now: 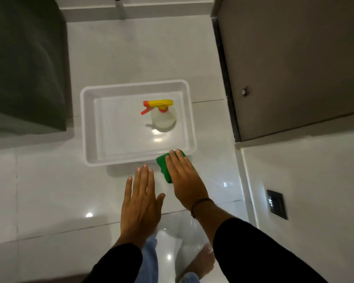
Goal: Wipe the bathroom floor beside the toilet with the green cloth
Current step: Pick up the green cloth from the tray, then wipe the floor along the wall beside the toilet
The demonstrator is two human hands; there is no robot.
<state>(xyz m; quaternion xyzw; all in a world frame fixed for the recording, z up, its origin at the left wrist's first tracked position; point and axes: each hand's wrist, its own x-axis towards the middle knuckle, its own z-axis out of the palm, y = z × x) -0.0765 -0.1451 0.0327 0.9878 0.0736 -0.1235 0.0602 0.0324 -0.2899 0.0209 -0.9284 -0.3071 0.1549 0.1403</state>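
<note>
The folded green cloth (164,167), soft and matte, lies flat on the glossy white tiled floor (49,180), just in front of the near right corner of a white rectangular plastic tray (86,127) and touching or nearly touching its rim. The right hand (185,178) lies palm-down on top of the cloth, fingers straight and close together, covering most of it so that only the left edge and a strip by the fingertips show; it presses rather than grips. A thin dark band circles that wrist. The left hand (140,203) is spread flat with fingers extended and slightly apart, empty, just beside the right hand; whether it touches the tiles or hovers above them I cannot tell.

Inside the smooth, shallow tray, towards its right side, stands a translucent white spray bottle with a yellow head and orange trigger and nozzle (161,114), upright. The tiles are shiny, with thin grout lines and bright reflections. A dark, matte, blocky fixture (25,64) fills the upper left, and a brown flat door panel (294,64) with a small metal knob stands at the right. Both forearms wear black sleeves (260,254).
</note>
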